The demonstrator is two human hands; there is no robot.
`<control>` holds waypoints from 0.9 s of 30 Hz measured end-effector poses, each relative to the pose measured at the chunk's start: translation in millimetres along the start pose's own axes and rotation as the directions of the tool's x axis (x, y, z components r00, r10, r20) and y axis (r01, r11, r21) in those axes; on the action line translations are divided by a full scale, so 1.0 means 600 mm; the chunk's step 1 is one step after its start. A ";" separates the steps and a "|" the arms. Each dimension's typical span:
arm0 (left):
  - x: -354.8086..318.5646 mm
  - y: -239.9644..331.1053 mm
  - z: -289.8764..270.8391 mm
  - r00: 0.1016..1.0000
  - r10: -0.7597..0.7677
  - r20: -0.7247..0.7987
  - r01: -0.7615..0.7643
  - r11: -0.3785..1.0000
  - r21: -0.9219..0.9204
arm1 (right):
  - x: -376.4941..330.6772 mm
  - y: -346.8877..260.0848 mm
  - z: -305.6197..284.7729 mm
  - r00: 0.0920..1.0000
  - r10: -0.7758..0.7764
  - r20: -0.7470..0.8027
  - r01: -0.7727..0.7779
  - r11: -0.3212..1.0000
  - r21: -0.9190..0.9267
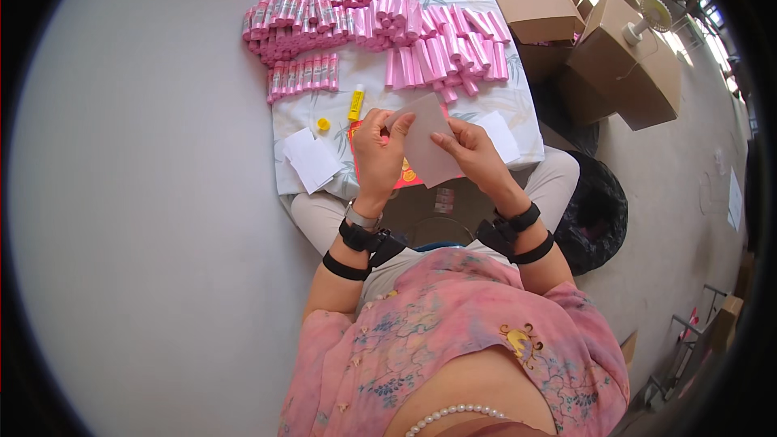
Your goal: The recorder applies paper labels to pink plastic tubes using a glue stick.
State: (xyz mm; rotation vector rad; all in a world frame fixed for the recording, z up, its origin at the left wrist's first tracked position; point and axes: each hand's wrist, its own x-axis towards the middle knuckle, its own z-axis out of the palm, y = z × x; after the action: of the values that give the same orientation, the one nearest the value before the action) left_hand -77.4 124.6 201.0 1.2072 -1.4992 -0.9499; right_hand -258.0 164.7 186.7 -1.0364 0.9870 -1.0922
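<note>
Between my hands I hold a pale pinkish sheet of paper (429,150), tilted above the near edge of the table. My left hand (382,146) pinches its left upper side between thumb and fingers. On the other side, my right hand (476,155) grips the sheet with the thumb on top. Under them lies a red printed sheet with yellow patterns (411,180), partly hidden by the paper and my hands. Just beyond my left hand stands a yellow glue stick (356,103), with its yellow cap (324,125) apart from it to the left.
Many pink rolled tubes (441,57) and pink tubes with printed labels (303,74) are piled across the far table. White paper sheets (312,159) lie at left, more white sheets (500,136) at right. Cardboard boxes (623,57) and a black plastic bag (587,210) stand to the right.
</note>
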 end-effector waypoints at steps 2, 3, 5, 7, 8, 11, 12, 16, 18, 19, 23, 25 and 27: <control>0.002 0.000 0.001 1.000 -0.007 0.014 0.007 1.000 0.023 | 0.001 0.005 -0.002 1.000 0.024 -0.001 -0.024 0.999 0.027; 0.004 -0.004 0.003 1.000 -0.008 0.015 0.007 1.000 0.024 | 0.002 0.008 -0.004 1.000 0.024 -0.002 -0.024 0.999 0.028; 0.005 -0.015 0.001 0.999 -0.039 0.017 0.040 0.998 -0.038 | 0.006 0.012 -0.002 1.000 0.026 0.003 -0.026 1.000 0.017; 0.006 -0.024 -0.002 0.998 -0.057 0.036 0.059 0.997 -0.057 | 0.005 0.008 0.001 1.000 0.026 0.007 -0.026 1.000 0.016; 0.008 -0.026 -0.003 0.995 -0.076 0.057 0.080 0.994 -0.077 | 0.006 0.006 0.002 1.000 0.028 0.008 -0.028 1.000 0.014; 0.017 -0.030 -0.012 0.967 -0.181 0.182 0.211 0.964 -0.160 | 0.008 0.013 -0.003 0.999 0.043 0.017 -0.043 0.999 0.013; 0.020 -0.031 -0.012 0.967 -0.181 0.182 0.211 0.964 -0.160 | 0.007 0.014 -0.005 0.999 0.043 0.016 -0.043 0.999 0.012; 0.026 -0.023 -0.016 0.877 -0.357 0.321 0.470 0.773 -0.426 | 0.006 0.013 -0.006 0.998 0.043 0.046 -0.045 0.998 0.035; 0.027 -0.027 -0.017 0.847 -0.394 0.356 0.527 0.705 -0.474 | 0.005 0.017 -0.007 0.997 0.049 0.051 -0.051 0.998 0.041; 0.026 -0.032 -0.018 0.845 -0.391 0.365 0.530 0.701 -0.477 | 0.006 0.020 -0.008 0.997 0.055 0.054 -0.058 0.997 0.050; 0.021 -0.042 -0.015 0.875 -0.363 0.319 0.479 0.742 -0.470 | 0.008 0.025 -0.005 0.997 0.063 0.047 -0.066 0.995 0.079; 0.019 -0.035 -0.013 0.894 -0.332 0.301 0.443 0.761 -0.474 | 0.009 0.028 -0.007 0.997 0.070 0.042 -0.074 0.993 0.089; 0.018 -0.028 -0.008 0.910 -0.300 0.286 0.407 0.780 -0.477 | 0.009 0.031 -0.009 0.996 0.078 0.036 -0.081 0.992 0.100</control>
State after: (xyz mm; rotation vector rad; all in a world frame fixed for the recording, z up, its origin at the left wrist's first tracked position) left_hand -69.5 110.2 188.3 1.0156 -1.0459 -1.6586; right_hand -258.2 161.4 167.0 -0.9224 0.9306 -1.0465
